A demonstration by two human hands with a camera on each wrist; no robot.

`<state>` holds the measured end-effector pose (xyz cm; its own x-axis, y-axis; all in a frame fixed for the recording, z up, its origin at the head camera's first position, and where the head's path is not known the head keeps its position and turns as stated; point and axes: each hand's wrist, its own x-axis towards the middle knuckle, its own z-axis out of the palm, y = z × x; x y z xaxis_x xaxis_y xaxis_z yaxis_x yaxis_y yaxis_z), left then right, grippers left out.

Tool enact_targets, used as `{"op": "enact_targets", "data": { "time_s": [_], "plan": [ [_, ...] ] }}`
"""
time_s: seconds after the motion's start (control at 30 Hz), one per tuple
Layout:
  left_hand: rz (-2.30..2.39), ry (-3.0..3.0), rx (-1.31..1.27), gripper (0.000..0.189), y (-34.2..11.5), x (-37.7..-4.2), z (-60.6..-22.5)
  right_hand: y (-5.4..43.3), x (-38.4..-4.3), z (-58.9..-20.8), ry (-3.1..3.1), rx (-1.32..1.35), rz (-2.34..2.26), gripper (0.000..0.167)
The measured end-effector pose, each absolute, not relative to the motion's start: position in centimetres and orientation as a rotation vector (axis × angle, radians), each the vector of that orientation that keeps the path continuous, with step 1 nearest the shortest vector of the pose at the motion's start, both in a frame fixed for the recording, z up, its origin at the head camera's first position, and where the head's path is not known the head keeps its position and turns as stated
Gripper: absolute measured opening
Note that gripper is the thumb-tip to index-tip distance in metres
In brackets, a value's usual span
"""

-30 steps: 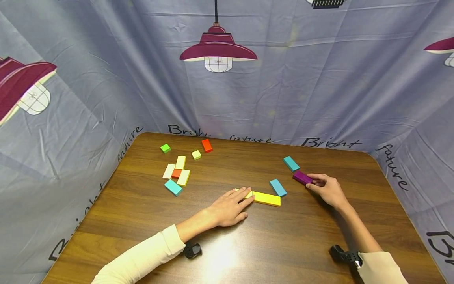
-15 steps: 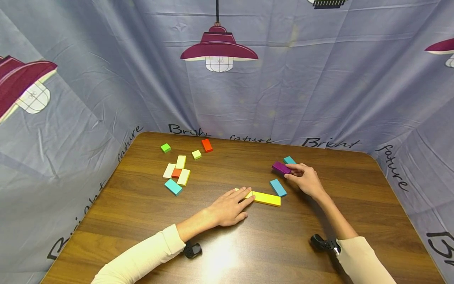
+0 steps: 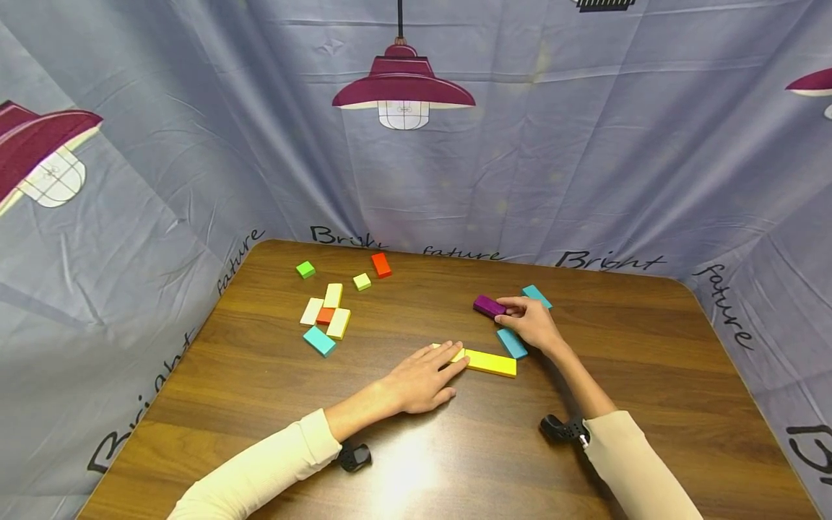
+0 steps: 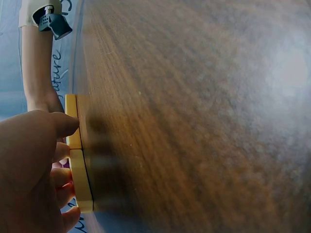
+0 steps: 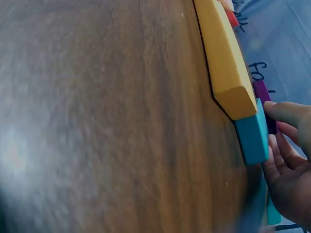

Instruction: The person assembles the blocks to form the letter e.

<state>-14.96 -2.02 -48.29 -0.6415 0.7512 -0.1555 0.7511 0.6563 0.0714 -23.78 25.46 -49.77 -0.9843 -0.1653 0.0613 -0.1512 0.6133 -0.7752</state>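
Observation:
My right hand (image 3: 529, 323) pinches one end of a purple block (image 3: 489, 306) between thumb and fingers, beyond the row of yellow blocks in the head view. In the right wrist view the purple block (image 5: 263, 97) shows past a blue block. My left hand (image 3: 422, 379) lies with fingers stretched over a pale yellow block (image 3: 458, 354), partly hidden beneath them. A bright yellow block (image 3: 491, 363) continues that row end to end. One blue block (image 3: 512, 343) slants against the bright yellow one's far side; another blue block (image 3: 536, 295) lies farther back, partly behind my right hand.
On the left of the wooden table (image 3: 260, 375) several pale yellow blocks surround a small red block (image 3: 325, 315), with a turquoise block (image 3: 319, 341) beside them. Farther back lie a green block (image 3: 305, 269), a light-green block (image 3: 362, 282) and a red block (image 3: 381, 264).
My right hand has carried the purple block leftward, past the far blue block to a spot beyond the yellow row. My left hand has stayed on the pale yellow block.

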Motion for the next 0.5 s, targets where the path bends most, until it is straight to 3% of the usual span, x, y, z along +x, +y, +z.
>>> {"op": "enact_targets", "data": {
  "time_s": [0.5],
  "plan": [
    [0.001,2.705,1.238,0.061,-2.09,-14.99,-48.26,25.37,-24.02,-49.75,2.730,-0.230,-1.332,0.037]
  ]
}}
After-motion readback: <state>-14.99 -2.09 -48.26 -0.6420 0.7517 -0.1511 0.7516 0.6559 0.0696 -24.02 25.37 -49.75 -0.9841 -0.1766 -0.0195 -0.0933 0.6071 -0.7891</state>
